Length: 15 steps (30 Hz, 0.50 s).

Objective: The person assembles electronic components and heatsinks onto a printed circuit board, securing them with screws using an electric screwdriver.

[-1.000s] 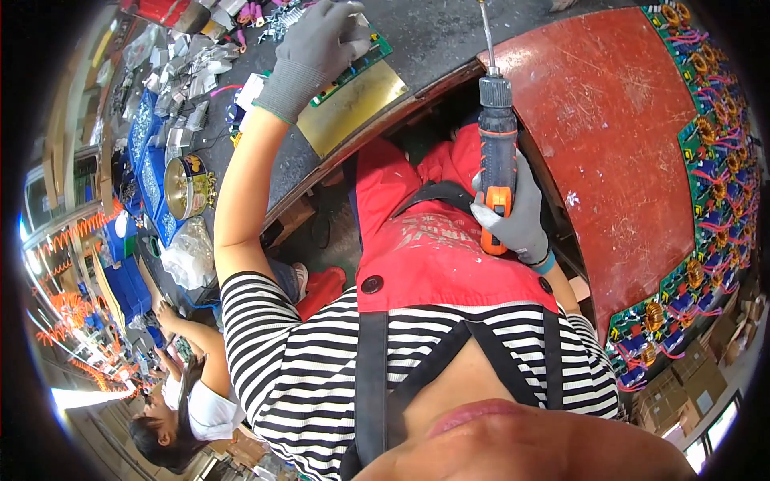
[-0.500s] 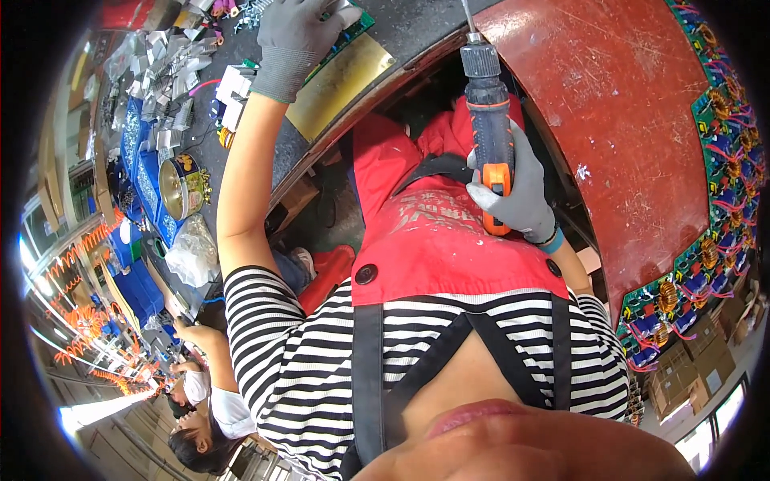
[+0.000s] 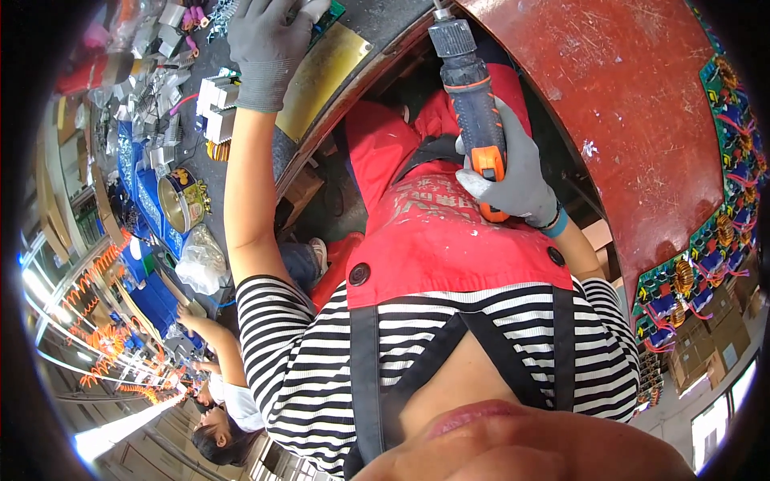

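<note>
My right hand (image 3: 521, 172), in a grey glove, is wrapped round a black and orange electric screwdriver (image 3: 473, 108). Its bit end points away from me, over the gap in front of my red apron. At the top left, my left hand (image 3: 269, 60), gloved too, reaches over the dark bench, thumb spread from its fingers; the fingertips are cut off by the picture's edge. Beside the thumb, part of a green circuit board (image 3: 329, 20) shows at the end of a yellow plate (image 3: 329, 76). A pile of small screws (image 3: 222, 20) lies left of the fingers.
A red board (image 3: 618, 112) fills the right side, with several circuit boards (image 3: 686, 276) carrying copper coils along its edge. On the left bench stand metal heat sinks (image 3: 215, 108), an open round tin (image 3: 178, 199) and a plastic bag (image 3: 202, 260). Another person (image 3: 224, 401) sits further left.
My left hand has moved left, away from the circuit board toward the screws. The screwdriver, still in my right hand, has tilted, its tip shifting left. The view has shifted slightly too.
</note>
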Each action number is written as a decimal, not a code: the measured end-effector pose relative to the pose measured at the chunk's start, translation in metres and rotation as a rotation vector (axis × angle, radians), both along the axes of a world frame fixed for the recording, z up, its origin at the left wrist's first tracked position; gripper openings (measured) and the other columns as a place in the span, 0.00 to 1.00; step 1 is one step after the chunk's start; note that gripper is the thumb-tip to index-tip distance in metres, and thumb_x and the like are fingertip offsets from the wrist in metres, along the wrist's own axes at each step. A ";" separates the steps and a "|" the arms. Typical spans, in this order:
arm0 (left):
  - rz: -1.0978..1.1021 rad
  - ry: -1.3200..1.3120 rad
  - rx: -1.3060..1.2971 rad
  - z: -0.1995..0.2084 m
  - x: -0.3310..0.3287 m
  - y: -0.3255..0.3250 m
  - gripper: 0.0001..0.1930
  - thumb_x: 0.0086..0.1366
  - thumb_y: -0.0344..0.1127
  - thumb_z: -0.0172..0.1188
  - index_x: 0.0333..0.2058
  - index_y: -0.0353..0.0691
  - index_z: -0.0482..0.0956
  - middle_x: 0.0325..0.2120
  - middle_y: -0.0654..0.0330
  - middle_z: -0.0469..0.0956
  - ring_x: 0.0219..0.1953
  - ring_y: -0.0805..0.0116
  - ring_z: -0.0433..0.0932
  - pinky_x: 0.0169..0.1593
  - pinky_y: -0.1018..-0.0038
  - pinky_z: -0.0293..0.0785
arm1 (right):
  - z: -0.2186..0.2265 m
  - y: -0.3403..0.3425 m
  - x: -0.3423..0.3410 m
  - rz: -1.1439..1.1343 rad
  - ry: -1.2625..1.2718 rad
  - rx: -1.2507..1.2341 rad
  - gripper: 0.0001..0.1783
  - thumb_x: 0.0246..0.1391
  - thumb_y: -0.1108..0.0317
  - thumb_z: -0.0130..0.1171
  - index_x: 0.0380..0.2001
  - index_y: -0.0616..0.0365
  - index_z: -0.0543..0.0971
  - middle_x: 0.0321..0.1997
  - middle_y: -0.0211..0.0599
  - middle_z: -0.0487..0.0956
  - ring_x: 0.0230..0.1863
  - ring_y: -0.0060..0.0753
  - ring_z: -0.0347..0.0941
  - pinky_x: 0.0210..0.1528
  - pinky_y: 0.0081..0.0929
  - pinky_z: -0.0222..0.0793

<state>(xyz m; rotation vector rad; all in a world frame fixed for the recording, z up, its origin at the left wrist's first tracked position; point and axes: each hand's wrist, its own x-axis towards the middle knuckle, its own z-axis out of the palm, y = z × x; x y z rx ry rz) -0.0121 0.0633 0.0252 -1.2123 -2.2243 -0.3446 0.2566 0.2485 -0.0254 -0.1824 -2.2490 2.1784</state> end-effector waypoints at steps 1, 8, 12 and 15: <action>0.026 -0.026 0.002 0.001 0.002 0.001 0.13 0.44 0.31 0.66 0.32 0.39 0.80 0.31 0.55 0.77 0.41 0.51 0.74 0.44 0.60 0.70 | 0.000 0.000 0.000 0.005 0.012 0.010 0.51 0.38 0.77 0.69 0.65 0.67 0.54 0.39 0.39 0.79 0.35 0.23 0.77 0.40 0.24 0.75; 0.035 -0.027 -0.012 0.001 0.003 0.004 0.13 0.44 0.27 0.60 0.32 0.40 0.79 0.32 0.55 0.76 0.39 0.52 0.73 0.41 0.60 0.68 | -0.006 -0.002 0.000 -0.019 0.046 0.012 0.50 0.37 0.77 0.69 0.65 0.67 0.55 0.39 0.39 0.79 0.34 0.23 0.77 0.40 0.24 0.75; 0.147 -0.069 -0.102 0.003 0.006 0.004 0.13 0.44 0.27 0.60 0.33 0.40 0.79 0.32 0.56 0.76 0.40 0.52 0.73 0.42 0.61 0.68 | -0.008 -0.001 0.001 -0.017 0.046 0.037 0.50 0.37 0.76 0.69 0.65 0.66 0.56 0.39 0.38 0.79 0.33 0.23 0.77 0.40 0.25 0.75; 0.113 -0.060 -0.045 0.001 0.006 0.005 0.13 0.44 0.27 0.61 0.33 0.41 0.79 0.32 0.56 0.76 0.41 0.52 0.73 0.43 0.61 0.68 | -0.006 -0.001 0.000 -0.022 0.008 0.026 0.50 0.37 0.71 0.71 0.64 0.66 0.56 0.38 0.40 0.79 0.35 0.27 0.77 0.41 0.27 0.75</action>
